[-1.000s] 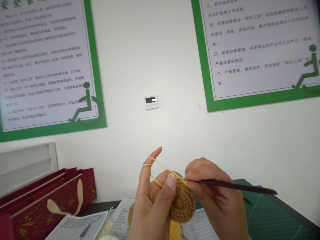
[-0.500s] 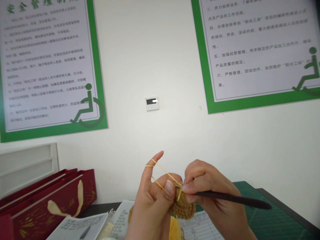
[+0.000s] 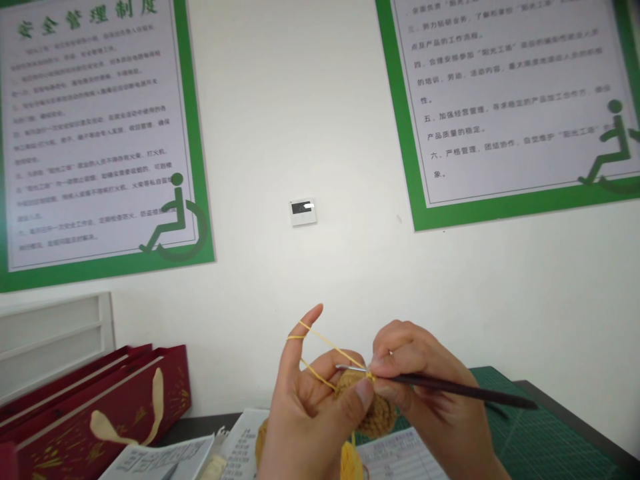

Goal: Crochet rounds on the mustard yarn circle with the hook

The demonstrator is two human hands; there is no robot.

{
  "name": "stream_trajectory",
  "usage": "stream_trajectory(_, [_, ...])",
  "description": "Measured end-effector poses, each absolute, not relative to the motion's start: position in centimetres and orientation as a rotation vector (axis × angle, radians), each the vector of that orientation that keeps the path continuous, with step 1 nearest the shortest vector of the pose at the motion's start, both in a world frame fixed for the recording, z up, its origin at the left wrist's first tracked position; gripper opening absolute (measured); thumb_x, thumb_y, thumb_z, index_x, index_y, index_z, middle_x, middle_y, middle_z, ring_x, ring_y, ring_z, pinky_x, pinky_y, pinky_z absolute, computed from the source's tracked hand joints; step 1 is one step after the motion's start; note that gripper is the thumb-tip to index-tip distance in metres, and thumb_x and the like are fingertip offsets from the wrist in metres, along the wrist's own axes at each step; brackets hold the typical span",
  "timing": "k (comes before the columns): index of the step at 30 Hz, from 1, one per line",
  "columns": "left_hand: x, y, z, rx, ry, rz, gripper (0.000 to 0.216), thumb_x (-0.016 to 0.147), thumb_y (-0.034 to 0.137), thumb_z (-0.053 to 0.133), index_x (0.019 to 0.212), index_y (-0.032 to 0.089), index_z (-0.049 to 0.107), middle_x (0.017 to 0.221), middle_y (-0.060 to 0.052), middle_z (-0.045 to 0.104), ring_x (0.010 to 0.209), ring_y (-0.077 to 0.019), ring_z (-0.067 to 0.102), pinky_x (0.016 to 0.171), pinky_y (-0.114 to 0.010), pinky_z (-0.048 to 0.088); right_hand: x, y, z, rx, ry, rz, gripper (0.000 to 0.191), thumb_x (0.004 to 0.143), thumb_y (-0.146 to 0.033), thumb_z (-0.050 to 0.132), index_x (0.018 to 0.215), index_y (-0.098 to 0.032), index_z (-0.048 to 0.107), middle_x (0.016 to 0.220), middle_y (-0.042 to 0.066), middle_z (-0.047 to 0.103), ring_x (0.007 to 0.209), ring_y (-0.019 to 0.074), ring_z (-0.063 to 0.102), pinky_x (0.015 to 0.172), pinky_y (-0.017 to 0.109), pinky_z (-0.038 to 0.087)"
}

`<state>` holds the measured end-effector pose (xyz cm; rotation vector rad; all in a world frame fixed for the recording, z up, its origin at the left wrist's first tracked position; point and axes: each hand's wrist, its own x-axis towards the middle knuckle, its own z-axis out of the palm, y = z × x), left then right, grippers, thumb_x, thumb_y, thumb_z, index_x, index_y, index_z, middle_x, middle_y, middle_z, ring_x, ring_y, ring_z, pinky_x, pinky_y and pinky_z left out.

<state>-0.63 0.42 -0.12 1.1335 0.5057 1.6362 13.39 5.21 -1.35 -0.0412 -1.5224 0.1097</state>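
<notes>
My left hand (image 3: 315, 400) pinches a small brown crocheted piece (image 3: 377, 417) between thumb and fingers. Its index finger points up, with yellow yarn (image 3: 333, 347) looped round it and running taut to the work. A crochet hook (image 3: 463, 387) with a dark handle is gripped in my right hand (image 3: 425, 380). The hook's metal tip points left across the top edge of the crocheted piece, close to the yellow stitches. Below the hands hangs more yellow yarn, partly hidden by my left wrist.
Printed sheets (image 3: 400, 457) and a green cutting mat (image 3: 540, 427) lie on the dark table. Dark red gift bags (image 3: 145, 400) with cream handles stand at the left. Green-framed posters and a small white panel (image 3: 303, 212) are on the wall behind.
The hook's metal tip now shows further left, beyond the top of the piece. My left thumb has shifted right over the crocheted piece. The whole view has moved slightly.
</notes>
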Motion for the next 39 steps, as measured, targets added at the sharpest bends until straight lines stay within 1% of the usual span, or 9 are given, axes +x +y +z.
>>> stream_trajectory(4, [0.1,0.1,-0.1,1.130,0.523,1.734,0.108,0.073,0.005,0.085,0.159,0.029,0.025,0.075,0.000,0.075,0.063,-0.0166,0.065,0.064,-0.030,0.051,13.5,4.9,-1.7,-0.097,-1.563,-0.081,0.013,0.094,-0.014,0.065,0.090,-0.026,0.067,0.076,0.001,0.068,0.067,0.0169,0.066,0.057,0.028,0.054])
stream_trajectory(10, [0.1,-0.1,-0.2,1.073,0.519,1.646,0.110,0.069,0.009,0.089,0.160,0.021,0.027,0.075,-0.002,0.073,0.065,-0.0172,0.063,0.066,-0.031,0.050,12.9,5.1,-4.0,-0.145,-1.412,-0.378,0.052,0.090,0.001,0.062,0.130,-0.032,0.066,0.090,0.005,0.074,0.081,0.0227,0.070,0.066,0.038,0.061])
stream_trajectory(14, [-0.7,0.3,-0.2,1.069,0.451,1.513,0.115,0.065,0.013,0.092,0.161,0.021,0.030,0.079,-0.004,0.072,0.067,-0.0174,0.064,0.067,-0.031,0.048,12.2,5.0,-3.0,0.045,-1.389,0.014,0.014,0.101,-0.023,0.062,0.109,-0.031,0.071,0.077,0.001,0.067,0.068,0.0180,0.064,0.060,0.035,0.056])
stream_trajectory(17, [-0.6,0.2,-0.2,1.140,0.458,1.577,0.117,0.071,0.012,0.090,0.164,0.032,0.021,0.078,-0.002,0.074,0.064,-0.0173,0.063,0.064,-0.031,0.048,12.4,4.8,-2.3,-0.002,-1.433,0.106,0.008,0.099,-0.023,0.062,0.098,-0.026,0.069,0.076,0.002,0.065,0.068,0.0182,0.063,0.058,0.033,0.056])
stream_trajectory(22, [-0.1,0.3,-0.2,1.138,0.490,1.638,0.120,0.073,0.008,0.089,0.164,0.034,0.015,0.074,0.000,0.074,0.060,-0.0166,0.063,0.061,-0.030,0.050,13.0,4.9,-3.6,-0.087,-1.415,-0.525,0.051,0.077,0.007,0.071,0.121,-0.020,0.072,0.089,0.009,0.075,0.082,0.0226,0.067,0.067,0.036,0.061])
stream_trajectory(24, [-0.3,0.5,-0.3,1.075,0.440,1.497,0.120,0.068,0.010,0.092,0.163,0.022,0.020,0.078,-0.003,0.075,0.062,-0.0163,0.064,0.063,-0.030,0.049,12.5,5.0,-3.9,-0.037,-1.371,-0.386,0.048,0.087,0.002,0.066,0.128,-0.024,0.069,0.085,0.006,0.073,0.077,0.0205,0.065,0.063,0.035,0.058])
stream_trajectory(27, [-0.7,0.7,-0.2,1.028,0.377,1.391,0.117,0.065,0.011,0.093,0.161,0.014,0.027,0.081,-0.005,0.074,0.068,-0.0164,0.065,0.070,-0.031,0.048,11.4,5.0,-3.6,0.081,-1.297,0.051,0.018,0.101,-0.021,0.062,0.109,-0.030,0.075,0.074,0.002,0.066,0.066,0.0171,0.059,0.058,0.032,0.053])
stream_trajectory(33, [-1.2,0.4,0.2,1.083,0.342,1.360,0.122,0.066,0.012,0.095,0.164,0.025,0.024,0.078,-0.002,0.074,0.066,-0.0148,0.063,0.068,-0.028,0.045,10.8,4.8,-3.3,0.207,-1.196,0.589,0.007,0.097,-0.030,0.071,0.094,-0.026,0.075,0.076,0.001,0.062,0.071,0.0158,0.059,0.061,0.028,0.050])
stream_trajectory(39, [-1.7,0.3,0.5,1.141,0.317,1.316,0.123,0.066,0.013,0.095,0.164,0.028,0.023,0.078,-0.003,0.075,0.071,-0.0193,0.068,0.066,-0.027,0.047,11.7,4.5,-3.8,0.252,-1.180,0.998,0.017,0.105,-0.041,0.056,0.100,-0.029,0.067,0.080,0.002,0.067,0.074,0.0158,0.059,0.067,0.028,0.049])
